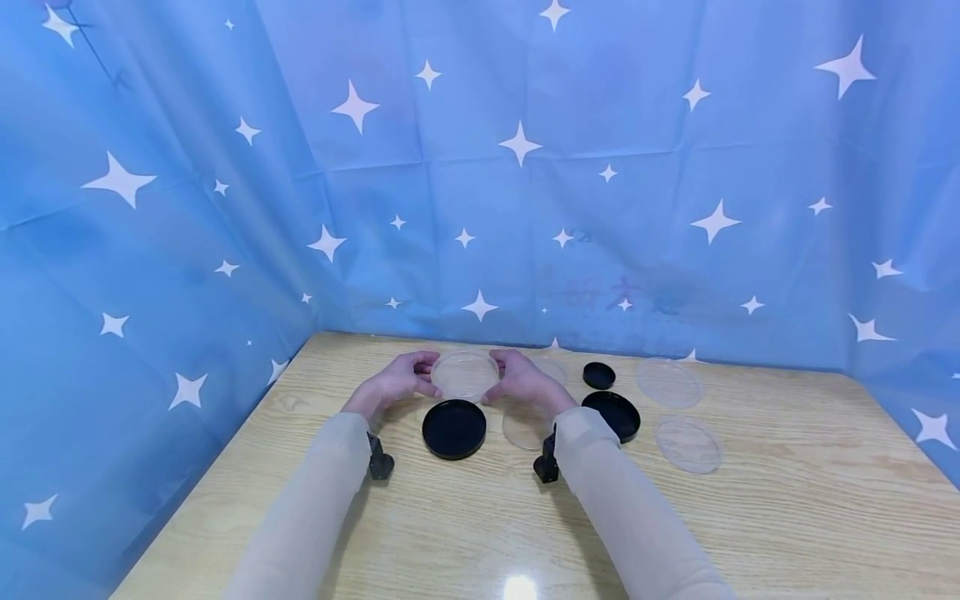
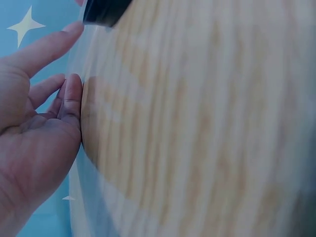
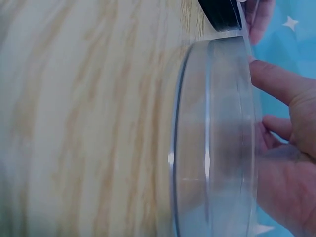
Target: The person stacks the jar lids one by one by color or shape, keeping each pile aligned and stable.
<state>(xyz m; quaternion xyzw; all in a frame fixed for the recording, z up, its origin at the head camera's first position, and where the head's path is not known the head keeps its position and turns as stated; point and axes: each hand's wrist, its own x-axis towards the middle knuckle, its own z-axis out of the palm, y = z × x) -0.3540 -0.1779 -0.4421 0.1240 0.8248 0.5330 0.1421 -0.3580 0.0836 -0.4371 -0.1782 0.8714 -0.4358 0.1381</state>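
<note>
In the head view, a clear round plastic lid [image 1: 465,377] is between the two hands at the back of the table. My left hand [image 1: 396,383] holds its left rim, thumb nearer me and fingers at the far side. The right hand [image 1: 525,385] grips the opposite rim in the same way. Just in front of the lid is a shallow black round dish [image 1: 454,430]. Beside it, partly under the right wrist, lies another clear round piece [image 1: 522,427]. In the right wrist view, a clear round wall [image 3: 212,143] partly covers the right hand [image 3: 291,163].
To the right are a small black dish [image 1: 598,375] and a larger black dish [image 1: 613,417], partly behind the right sleeve. Two clear round pieces, one farther back [image 1: 670,382] and one nearer [image 1: 688,444], lie beyond them. A starry blue curtain [image 1: 480,208] borders the wooden table [image 1: 810,500].
</note>
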